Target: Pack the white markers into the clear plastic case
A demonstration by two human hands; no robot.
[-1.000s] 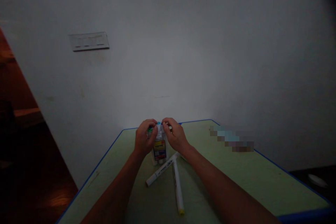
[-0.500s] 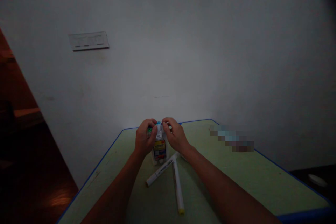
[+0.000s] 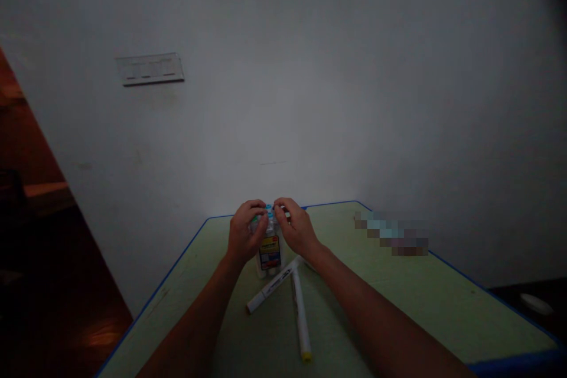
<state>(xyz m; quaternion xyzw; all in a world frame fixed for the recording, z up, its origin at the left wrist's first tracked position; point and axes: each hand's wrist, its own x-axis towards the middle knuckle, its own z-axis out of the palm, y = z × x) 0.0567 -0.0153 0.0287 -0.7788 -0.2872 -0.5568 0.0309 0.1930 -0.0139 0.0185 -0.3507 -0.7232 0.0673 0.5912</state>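
A clear plastic marker case [image 3: 270, 254] with a dark, yellow-banded label stands upright near the table's far edge. Light blue marker ends [image 3: 269, 212] show at its top, between my hands. My left hand [image 3: 247, 229] is closed around the upper left side of the case, its thumb in front. On the opposite side, the curled fingers and thumb of my right hand [image 3: 296, 227] grip the upper rim; their exact contact is partly hidden. Two white markers lie in front: a brown-ended marker [image 3: 270, 290] slanting left and a yellow-ended marker [image 3: 301, 319] pointing toward me.
The pale green table [image 3: 390, 301] has a blue edge and meets a grey wall [image 3: 283, 100]. A blurred-out item [image 3: 392, 233] lies at the right edge. Another white object, partly covered by my right forearm, lies beside the markers. A switch plate [image 3: 150, 69] is on the wall.
The white marker with a light blue end between my hands has sunk lower into the case. Its blue end now shows near the case top. Both hands have barely moved.
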